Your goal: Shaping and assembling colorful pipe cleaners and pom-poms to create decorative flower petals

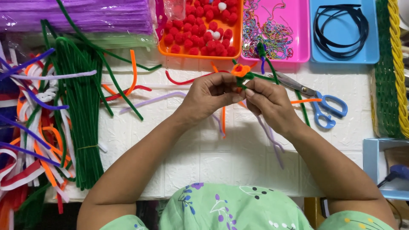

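Both hands pinch green pipe-cleaner stem [247, 77]: left hand [211, 96] grip closed; right hand [266, 102] likewise; orange tray [236, 40] beyond.

Single view, head-worn camera, looking steeply down and forward over the person's chest onto the white table [238, 157]. Close range: both forearms enter from the bottom edge, and the left hand [208, 96] and right hand [268, 102] meet just above frame centre. The far table edge, with its row of coloured trays [272, 57], lies along the top; a pipe-cleaner pile [81, 110] fills the left side.
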